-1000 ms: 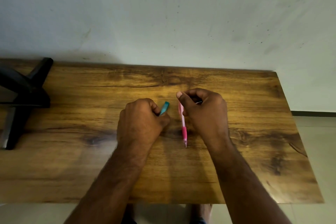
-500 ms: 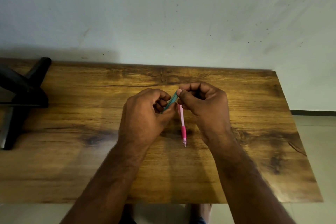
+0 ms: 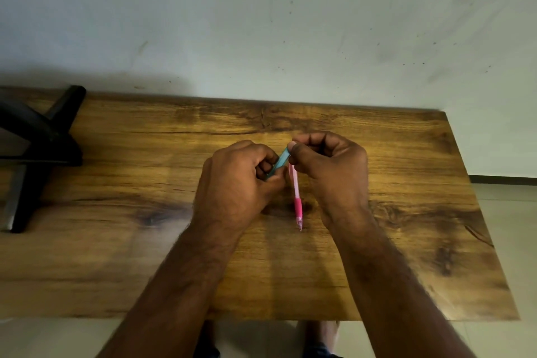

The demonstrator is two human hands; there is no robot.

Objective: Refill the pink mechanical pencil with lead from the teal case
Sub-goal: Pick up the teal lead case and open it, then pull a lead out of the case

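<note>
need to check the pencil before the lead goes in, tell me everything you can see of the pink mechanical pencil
The pink mechanical pencil is slim, apparently plastic: a pale, translucent-looking pink barrel, a deeper pink grip section near the point, then a clear cone ending in a fine tip. It stands nearly upright, tip down toward the wooden table; whether it touches cannot be told. The right hand holds its top end, which the fingers hide. The teal case, held in the left hand, sits just beside its upper barrel.

Scene is dimly lit, with a warm cast. A soft bright patch is seen on the table at frame centre. Forearms at the bottom edge are blurred. Barrel distortion is noted along the table's edges.
</note>
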